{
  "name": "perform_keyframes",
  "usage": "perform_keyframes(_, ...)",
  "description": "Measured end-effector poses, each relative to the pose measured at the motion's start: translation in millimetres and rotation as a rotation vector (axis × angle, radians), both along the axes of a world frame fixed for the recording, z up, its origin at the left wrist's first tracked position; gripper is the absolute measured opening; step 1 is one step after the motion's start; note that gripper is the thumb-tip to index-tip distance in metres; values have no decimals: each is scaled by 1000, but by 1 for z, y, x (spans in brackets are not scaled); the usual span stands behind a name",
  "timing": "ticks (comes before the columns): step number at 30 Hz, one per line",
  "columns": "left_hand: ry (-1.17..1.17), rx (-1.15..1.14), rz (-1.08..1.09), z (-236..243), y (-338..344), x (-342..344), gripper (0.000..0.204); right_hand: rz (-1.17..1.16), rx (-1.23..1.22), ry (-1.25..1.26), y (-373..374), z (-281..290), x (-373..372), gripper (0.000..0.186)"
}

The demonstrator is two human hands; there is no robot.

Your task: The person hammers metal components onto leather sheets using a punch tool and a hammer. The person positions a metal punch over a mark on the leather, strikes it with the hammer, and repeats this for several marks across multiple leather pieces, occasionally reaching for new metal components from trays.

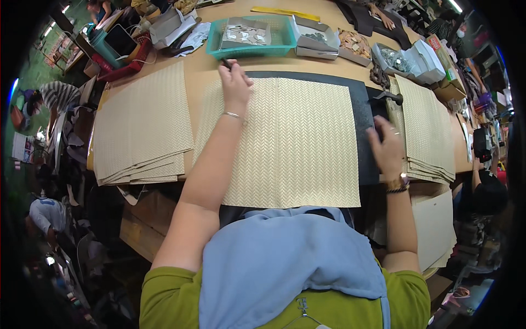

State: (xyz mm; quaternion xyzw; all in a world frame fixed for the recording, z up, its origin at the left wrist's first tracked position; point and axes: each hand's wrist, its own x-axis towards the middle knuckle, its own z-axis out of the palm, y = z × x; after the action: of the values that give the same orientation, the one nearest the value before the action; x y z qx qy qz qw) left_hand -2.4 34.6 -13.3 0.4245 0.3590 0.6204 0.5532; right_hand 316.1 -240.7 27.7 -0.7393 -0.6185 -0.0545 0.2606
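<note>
A cream woven-pattern sheet (290, 142) lies before me on a dark board (367, 137). My left hand (235, 88) is over the sheet's top left, closed on a small dark tool (224, 63), its type unclear. My right hand (386, 142) is just right of the sheet, over the board's edge, fingers apart and holding nothing. Beyond it a dark hammer-like tool (392, 98) lies at the board's upper right. Stacks of similar sheets sit to the left (142, 126) and right (427, 131).
Along the table's (200, 68) back are a teal tray (285, 38), several boxes of small parts (315, 46) and a red basket (126, 68). Cardboard (142, 219) shows below the front left edge. Other people work at both sides, and another person's hand (386, 22) rests at the far back.
</note>
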Motion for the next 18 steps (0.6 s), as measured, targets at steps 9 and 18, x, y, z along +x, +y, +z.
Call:
perform_keyframes(9,1479,2,210,12,33,-176,64,52,77,695,0,-6,-78,27)
perform_keyframes(18,1540,-46,135,3,0,-227,57,-302,335,128,-43,117,174,23)
